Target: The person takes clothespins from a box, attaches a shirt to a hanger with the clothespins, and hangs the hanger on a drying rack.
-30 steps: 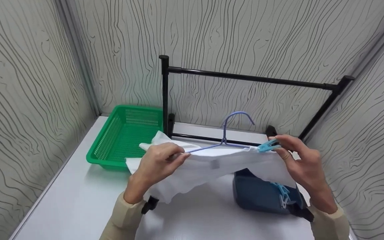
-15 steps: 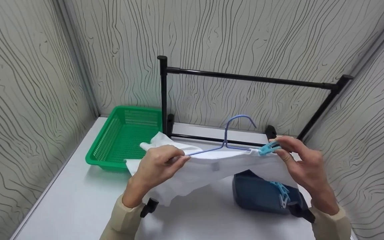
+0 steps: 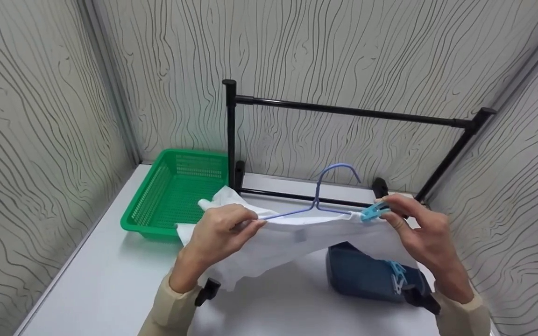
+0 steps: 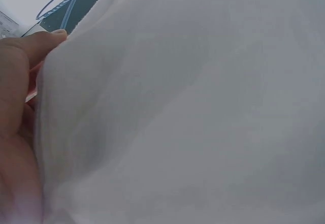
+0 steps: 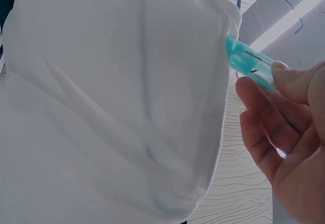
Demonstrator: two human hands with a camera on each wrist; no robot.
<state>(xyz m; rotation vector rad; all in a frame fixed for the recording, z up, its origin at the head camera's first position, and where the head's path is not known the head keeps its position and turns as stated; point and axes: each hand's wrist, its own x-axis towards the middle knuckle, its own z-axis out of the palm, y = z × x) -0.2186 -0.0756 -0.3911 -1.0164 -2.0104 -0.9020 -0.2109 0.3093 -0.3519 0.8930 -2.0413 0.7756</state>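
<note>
A white cloth (image 3: 273, 247) hangs from a blue wire hanger (image 3: 317, 189), whose hook points up. At the cloth's left part, my left hand (image 3: 217, 233) pinches the hanger's arm together with the cloth edge. My right hand (image 3: 428, 233) pinches the handles of a light-blue clothespin (image 3: 374, 212) between thumb and forefinger, and the clip's tip sits on the cloth's top edge. In the right wrist view the clothespin (image 5: 251, 64) bites the cloth (image 5: 111, 102) at its edge. The left wrist view is mostly filled by cloth (image 4: 177, 107) beside my left hand (image 4: 20, 107).
A black rack (image 3: 353, 111) stands at the back of the white table (image 3: 91, 280). To the left is a green basket (image 3: 131, 219), partly behind the cloth. A dark blue container (image 3: 357, 280) with several clothespins (image 3: 397, 275) lies below the right hand. Patterned walls surround the table.
The hanger, its hook and the clothespin have sunk slightly in the head view. Both hands keep their grip and have barely shifted.
</note>
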